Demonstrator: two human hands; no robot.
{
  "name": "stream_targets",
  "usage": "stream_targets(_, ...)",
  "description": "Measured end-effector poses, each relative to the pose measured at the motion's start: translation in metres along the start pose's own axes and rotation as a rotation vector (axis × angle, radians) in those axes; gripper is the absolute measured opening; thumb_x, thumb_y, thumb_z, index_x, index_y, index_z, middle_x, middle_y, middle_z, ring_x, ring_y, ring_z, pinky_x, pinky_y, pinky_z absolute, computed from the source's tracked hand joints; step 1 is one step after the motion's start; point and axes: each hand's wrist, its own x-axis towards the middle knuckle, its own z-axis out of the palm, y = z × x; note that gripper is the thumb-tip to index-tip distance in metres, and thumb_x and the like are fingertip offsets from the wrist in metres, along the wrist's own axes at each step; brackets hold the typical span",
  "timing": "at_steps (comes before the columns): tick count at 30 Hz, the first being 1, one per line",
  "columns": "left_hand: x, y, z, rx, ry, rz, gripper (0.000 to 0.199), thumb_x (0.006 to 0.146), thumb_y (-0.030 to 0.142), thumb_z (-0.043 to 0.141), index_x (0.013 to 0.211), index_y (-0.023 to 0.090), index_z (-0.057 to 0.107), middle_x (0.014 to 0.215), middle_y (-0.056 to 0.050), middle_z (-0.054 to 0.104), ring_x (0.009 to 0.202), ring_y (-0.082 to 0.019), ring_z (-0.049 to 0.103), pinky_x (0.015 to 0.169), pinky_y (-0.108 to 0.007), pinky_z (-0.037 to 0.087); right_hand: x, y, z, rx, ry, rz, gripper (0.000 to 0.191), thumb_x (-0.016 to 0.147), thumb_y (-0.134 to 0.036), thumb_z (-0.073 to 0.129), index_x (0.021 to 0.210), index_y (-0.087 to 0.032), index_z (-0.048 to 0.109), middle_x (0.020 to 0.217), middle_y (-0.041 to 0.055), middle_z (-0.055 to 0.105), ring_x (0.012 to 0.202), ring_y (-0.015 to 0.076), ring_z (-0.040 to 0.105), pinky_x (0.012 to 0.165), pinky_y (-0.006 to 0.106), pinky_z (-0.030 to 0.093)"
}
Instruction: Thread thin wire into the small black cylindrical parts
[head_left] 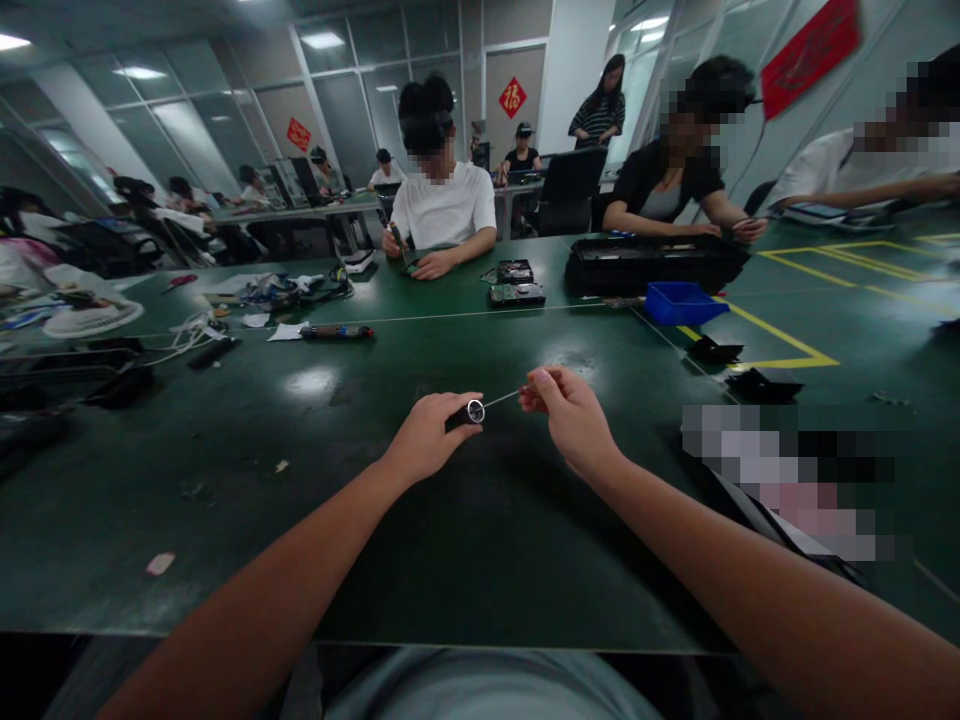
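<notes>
My left hand point(427, 435) is closed around a small black cylindrical part with a bright silver rim point(475, 411), its round end turned toward me. Between the fingertips of my right hand point(574, 415) is pinched a thin metal rod point(501, 399). The rod runs leftward to the silver rim; whether its tip goes inside or only touches the edge, I cannot tell. My right fingers hide the rod's other end. Both hands are just above the green table point(480, 560).
Across the table a person in a white shirt point(444, 205) handles a tool. Circuit-board units point(517, 294), a dark multi-coloured cylinder point(337, 332) and a blue bin point(684, 303) lie beyond my hands. Black pieces point(763, 385) are at right, cables point(187, 335) at left.
</notes>
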Motion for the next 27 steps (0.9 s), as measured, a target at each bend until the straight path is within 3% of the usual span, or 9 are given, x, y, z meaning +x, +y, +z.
stream_targets(7,0.0,0.002,-0.001,-0.013,-0.001,-0.012,0.041,0.091,0.029,0.068,0.132,0.025,0.061,0.117,-0.004,0.069,0.109,-0.022,0.061,0.102,-0.042,0.043,-0.004,-0.01,-0.002,-0.181,-0.019,-0.078,0.027,0.092,-0.045,0.057,0.089,-0.019,0.063,0.08,0.0045,0.07,0.073,0.0174,0.065,0.072,0.034,0.052)
stream_targets(13,-0.001,-0.001,0.0,-0.018,0.016,-0.031,0.043,0.091,0.032,0.067,0.134,0.027,0.06,0.12,-0.003,0.068,0.111,-0.023,0.061,0.101,-0.042,0.044,-0.007,-0.021,-0.005,-0.446,0.0,-0.093,0.041,0.087,-0.056,0.063,0.066,-0.021,0.057,0.058,0.0005,0.063,0.052,0.0142,0.054,0.054,0.029,0.04)
stream_targets(21,-0.001,-0.002,0.0,-0.027,-0.002,-0.01,0.043,0.09,0.028,0.069,0.132,0.026,0.061,0.12,-0.004,0.068,0.109,-0.022,0.062,0.101,-0.041,0.045,-0.007,-0.017,-0.005,-0.361,-0.089,-0.175,0.014,0.09,-0.032,0.056,0.09,-0.02,0.063,0.081,0.0034,0.069,0.074,0.0183,0.065,0.068,0.032,0.048)
stream_targets(27,-0.001,-0.001,0.0,-0.021,-0.008,-0.014,0.043,0.09,0.027,0.069,0.132,0.025,0.061,0.12,-0.005,0.068,0.111,-0.023,0.062,0.102,-0.042,0.045,-0.008,-0.018,-0.006,-0.449,-0.128,-0.133,0.033,0.097,-0.046,0.047,0.089,-0.02,0.065,0.058,-0.0017,0.058,0.055,0.0159,0.057,0.058,0.031,0.043)
